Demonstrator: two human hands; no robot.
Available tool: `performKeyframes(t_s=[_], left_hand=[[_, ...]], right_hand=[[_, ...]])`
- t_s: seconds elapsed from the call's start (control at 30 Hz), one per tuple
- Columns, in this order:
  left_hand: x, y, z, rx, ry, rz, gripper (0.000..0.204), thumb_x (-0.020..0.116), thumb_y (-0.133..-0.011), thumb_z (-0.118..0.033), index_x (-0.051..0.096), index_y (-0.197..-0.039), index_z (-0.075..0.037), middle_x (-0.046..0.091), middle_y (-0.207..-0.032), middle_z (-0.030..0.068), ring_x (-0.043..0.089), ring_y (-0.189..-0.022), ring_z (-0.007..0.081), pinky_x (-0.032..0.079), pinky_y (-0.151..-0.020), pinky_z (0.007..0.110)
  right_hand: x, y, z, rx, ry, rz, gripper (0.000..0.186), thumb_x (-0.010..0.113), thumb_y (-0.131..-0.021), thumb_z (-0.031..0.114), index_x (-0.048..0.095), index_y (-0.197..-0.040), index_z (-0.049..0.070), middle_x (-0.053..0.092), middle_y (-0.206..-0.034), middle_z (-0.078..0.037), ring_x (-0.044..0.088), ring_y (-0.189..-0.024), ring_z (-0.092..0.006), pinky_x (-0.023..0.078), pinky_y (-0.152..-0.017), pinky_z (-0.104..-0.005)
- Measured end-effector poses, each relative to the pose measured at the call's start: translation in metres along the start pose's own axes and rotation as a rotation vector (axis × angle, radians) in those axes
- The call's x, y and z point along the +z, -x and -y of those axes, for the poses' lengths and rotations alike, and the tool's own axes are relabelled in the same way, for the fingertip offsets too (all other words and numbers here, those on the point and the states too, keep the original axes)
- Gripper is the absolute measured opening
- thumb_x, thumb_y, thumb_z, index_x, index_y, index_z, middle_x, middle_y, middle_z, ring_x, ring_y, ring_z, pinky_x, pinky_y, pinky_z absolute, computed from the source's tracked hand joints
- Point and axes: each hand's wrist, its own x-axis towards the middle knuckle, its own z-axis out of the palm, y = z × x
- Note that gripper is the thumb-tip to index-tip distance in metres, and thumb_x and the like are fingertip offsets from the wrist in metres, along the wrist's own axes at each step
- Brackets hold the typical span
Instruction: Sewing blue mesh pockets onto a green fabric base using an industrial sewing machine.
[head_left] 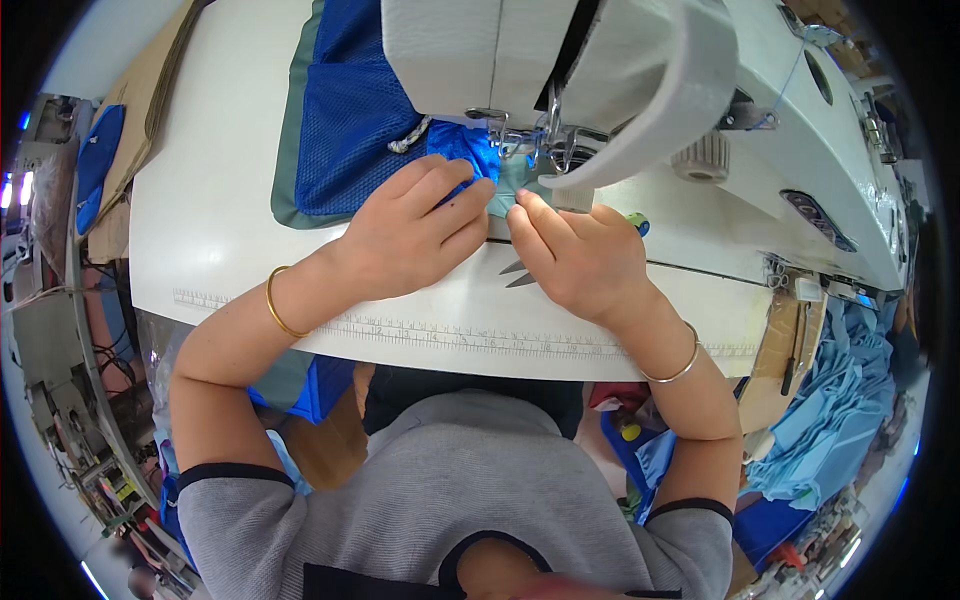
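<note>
A blue mesh fabric piece (350, 130) with a grey-green border lies on the white machine table, partly under the head of a sewing machine (440, 60). A short pale cord (409, 136) lies on it. My left hand (415, 225) is closed, its fingertips on the bunched shiny blue part beside the presser foot (555, 145). My right hand (582, 250) pinches the grey-green fabric edge (512, 180) just in front of the foot. Metal blades (518, 275) poke out from under my right hand, and a green-yellow handle end (638, 223) shows behind it; whether the palm grips this tool is hidden.
A printed ruler scale (430, 333) runs along the table's front edge. At right hangs a stack of light-blue fabric (830, 400), beside a brown board (775, 360) with a dark slim tool. Brown cardboard (140, 100) stands at far left, with a blue piece on it.
</note>
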Motion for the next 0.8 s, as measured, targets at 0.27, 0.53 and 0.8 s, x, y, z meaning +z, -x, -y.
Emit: performKeyframes(t_s=[0.27, 0.53, 0.8], left_hand=[[0.002, 0.003, 0.005, 0.0, 0.094, -0.011, 0.025, 0.069, -0.069, -0.012, 0.065, -0.091, 0.001, 0.066, -0.11, 0.0155, 0.062, -0.102, 0.0292, 0.055, -0.084, 0.039], [0.006, -0.001, 0.003, -0.013, -0.069, -0.037, 0.026, 0.07, -0.069, -0.012, 0.068, -0.091, 0.002, 0.065, -0.108, 0.0118, 0.06, -0.098, 0.0281, 0.05, -0.077, 0.039], [0.007, -0.01, 0.005, -0.055, -0.121, -0.059, 0.026, 0.07, -0.067, -0.01, 0.069, -0.09, 0.002, 0.066, -0.098, 0.0106, 0.061, -0.094, 0.0296, 0.05, -0.078, 0.041]], right_hand=[[-0.004, -0.001, -0.001, 0.037, -0.014, 0.084, 0.034, 0.069, -0.081, 0.009, 0.073, -0.115, 0.01, 0.074, -0.122, 0.0, 0.057, -0.058, -0.009, 0.038, -0.051, -0.0259], [0.001, -0.006, -0.002, 0.208, -0.15, 0.059, 0.036, 0.069, -0.083, 0.006, 0.075, -0.118, 0.012, 0.074, -0.118, 0.001, 0.063, -0.062, -0.0212, 0.048, -0.051, -0.0362], [0.001, -0.008, -0.003, 0.265, -0.152, -0.058, 0.017, 0.07, -0.08, 0.011, 0.07, -0.097, 0.008, 0.073, -0.116, -0.004, 0.064, -0.064, -0.0167, 0.05, -0.055, -0.0317]])
